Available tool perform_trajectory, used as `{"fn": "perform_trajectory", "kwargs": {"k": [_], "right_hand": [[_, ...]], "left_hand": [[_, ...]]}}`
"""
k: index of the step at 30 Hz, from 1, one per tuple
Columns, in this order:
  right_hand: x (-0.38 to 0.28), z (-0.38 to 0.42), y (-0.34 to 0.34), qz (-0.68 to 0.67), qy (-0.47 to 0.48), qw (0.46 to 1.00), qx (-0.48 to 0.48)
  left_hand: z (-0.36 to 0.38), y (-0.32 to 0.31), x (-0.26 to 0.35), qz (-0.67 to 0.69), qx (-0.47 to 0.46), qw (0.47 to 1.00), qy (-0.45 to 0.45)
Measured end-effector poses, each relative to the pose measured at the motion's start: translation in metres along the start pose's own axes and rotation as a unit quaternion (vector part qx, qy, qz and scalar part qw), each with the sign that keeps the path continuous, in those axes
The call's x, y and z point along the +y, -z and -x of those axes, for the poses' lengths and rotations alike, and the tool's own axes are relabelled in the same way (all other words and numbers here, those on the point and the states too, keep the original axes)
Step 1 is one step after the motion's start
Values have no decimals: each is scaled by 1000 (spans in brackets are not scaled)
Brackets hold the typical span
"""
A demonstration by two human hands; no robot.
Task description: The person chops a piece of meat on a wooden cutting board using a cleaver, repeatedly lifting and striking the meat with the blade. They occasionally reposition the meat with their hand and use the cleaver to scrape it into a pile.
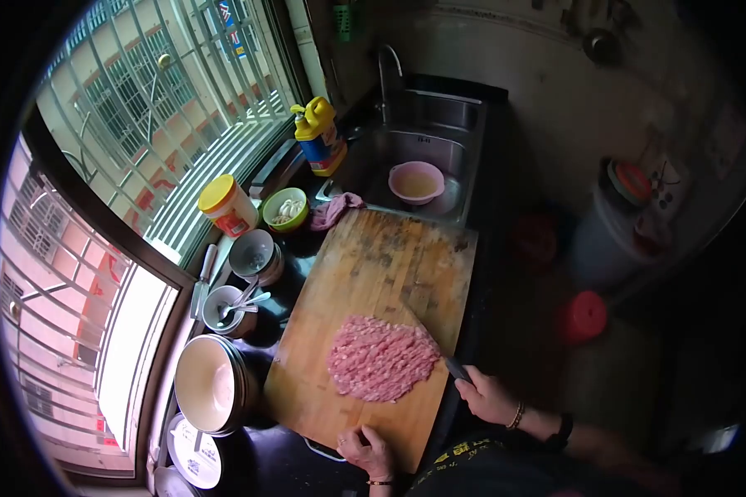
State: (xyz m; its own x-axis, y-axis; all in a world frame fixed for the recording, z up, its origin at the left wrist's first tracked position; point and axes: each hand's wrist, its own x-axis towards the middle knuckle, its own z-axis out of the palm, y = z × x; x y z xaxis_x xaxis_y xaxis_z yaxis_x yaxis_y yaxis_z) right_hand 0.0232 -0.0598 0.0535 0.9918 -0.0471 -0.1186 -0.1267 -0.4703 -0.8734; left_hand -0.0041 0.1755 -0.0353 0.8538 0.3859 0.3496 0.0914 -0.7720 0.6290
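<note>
A flat mound of minced pink meat [380, 358] lies on the wooden cutting board [373, 277]. My right hand [486, 398], to the right of the board, is closed round the dark handle of a knife [456, 368]. The knife's thin blade reaches up and left over the board, along the right side of the meat. At the board's near edge rests my left hand [365, 450], its fingers curled in with nothing visible in them. It is apart from the meat.
Beyond the board is a steel sink [452, 116] with a pink bowl [416, 182] in it. Along the window side stand stacked bowls [207, 383], a cup with spoons [224, 308], a green bowl of garlic [285, 209], a yellow-lidded tub [228, 207] and a yellow-blue bottle [319, 137].
</note>
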Motion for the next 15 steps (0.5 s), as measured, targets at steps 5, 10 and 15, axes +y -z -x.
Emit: {"fn": "perform_trajectory", "kwargs": {"k": [5,10,15], "right_hand": [[-11,0,13,-54,-28,997,-46],[-17,1,10,8,-15,999,-29],[-4,-8,7,2,-50,997,-59]], "left_hand": [[1,0,0,6,-2,1000,9],[-1,0,1,3,2,1000,6],[2,1,-4,-3,5,1000,1]]}}
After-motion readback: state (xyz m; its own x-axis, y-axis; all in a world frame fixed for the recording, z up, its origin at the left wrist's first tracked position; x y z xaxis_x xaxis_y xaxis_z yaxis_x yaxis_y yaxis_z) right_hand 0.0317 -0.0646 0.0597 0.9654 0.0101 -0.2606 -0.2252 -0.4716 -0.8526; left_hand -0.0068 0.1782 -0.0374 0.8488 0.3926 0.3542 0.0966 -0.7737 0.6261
